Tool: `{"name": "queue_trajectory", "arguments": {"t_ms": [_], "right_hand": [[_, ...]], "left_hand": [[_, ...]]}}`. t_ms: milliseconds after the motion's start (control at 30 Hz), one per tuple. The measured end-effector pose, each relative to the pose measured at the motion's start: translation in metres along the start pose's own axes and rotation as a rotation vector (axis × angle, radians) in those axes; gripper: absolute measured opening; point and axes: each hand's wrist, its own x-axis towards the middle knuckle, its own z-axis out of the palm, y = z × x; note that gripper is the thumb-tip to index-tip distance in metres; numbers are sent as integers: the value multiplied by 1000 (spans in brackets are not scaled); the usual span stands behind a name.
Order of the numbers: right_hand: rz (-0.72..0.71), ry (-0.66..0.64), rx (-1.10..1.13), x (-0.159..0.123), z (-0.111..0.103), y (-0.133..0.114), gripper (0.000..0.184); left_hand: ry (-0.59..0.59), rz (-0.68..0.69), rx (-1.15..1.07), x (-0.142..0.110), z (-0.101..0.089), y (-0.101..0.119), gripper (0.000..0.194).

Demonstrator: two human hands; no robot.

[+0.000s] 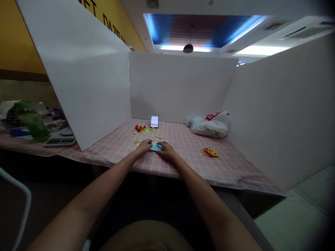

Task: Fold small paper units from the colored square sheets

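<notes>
A light-blue piece of paper (pixel 156 146) lies on the table near its front edge, between my two hands. My left hand (pixel 143 147) has its fingers curled at the paper's left edge. At the right edge, my right hand (pixel 168 150) grips it with thumb and fingers. Just beyond my left hand rests a small yellow-green folded paper piece (pixel 137 142). Another folded piece (pixel 159 136) sits a little farther back. Behind these is a cluster of red-orange folded papers (pixel 140 128), with several yellow-green ones (pixel 148 129) beside it.
A phone (pixel 154 121) stands upright at the back. Red and yellow cut-out shapes (pixel 210 152) lie to the right, with white plastic bags (pixel 209 127) behind them. White panels (pixel 180 87) enclose the checked pink tablecloth (pixel 180 164). Outside the left panel are a green bottle (pixel 32 122) and a scale (pixel 60 142).
</notes>
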Motion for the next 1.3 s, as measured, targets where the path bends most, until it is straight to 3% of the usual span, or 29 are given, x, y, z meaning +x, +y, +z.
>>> {"name": "queue_trajectory", "arguments": {"t_ms": [167, 300, 367, 667, 833, 1067, 1300], "right_hand": [[57, 13, 34, 0, -4, 8, 66], [62, -36, 58, 3, -6, 9, 71], [32, -56, 78, 2, -6, 7, 72], [-107, -61, 169, -12, -4, -13, 61], [-110, -26, 168, -18, -3, -14, 57], [-130, -30, 144, -19, -7, -18, 30], [-143, -1, 109, -19, -4, -17, 31]], "left_hand": [[-26, 46, 12, -6, -3, -3, 40], [-78, 142, 54, -11, 0, -1, 75], [-105, 181, 72, -15, -2, -3, 79], [-175, 281, 132, -35, -23, -11, 65], [-152, 273, 147, -42, -21, -11, 64], [-115, 268, 205, -46, -21, -5, 57], [-130, 284, 225, -49, -22, 1, 46]]}}
